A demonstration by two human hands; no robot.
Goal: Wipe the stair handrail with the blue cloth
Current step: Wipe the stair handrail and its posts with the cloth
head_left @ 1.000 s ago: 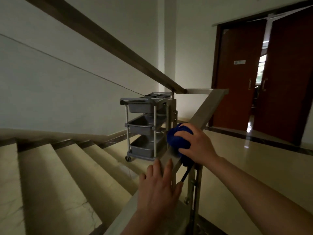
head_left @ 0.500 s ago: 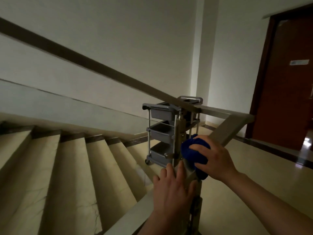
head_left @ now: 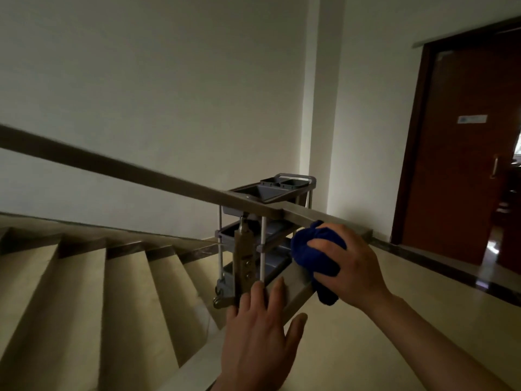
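While the left hand [head_left: 260, 331] stays flat below, the right hand [head_left: 348, 268], clenching the cloth [head_left: 310, 251], has wiped farther up the handrail [head_left: 293, 289].

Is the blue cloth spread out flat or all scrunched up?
Scrunched up. The blue cloth is a rounded wad under the right hand, pressed on the handrail, with one end hanging below.

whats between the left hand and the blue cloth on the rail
Only a bare stretch of the handrail separates the left hand from the blue cloth, seen in the head view.
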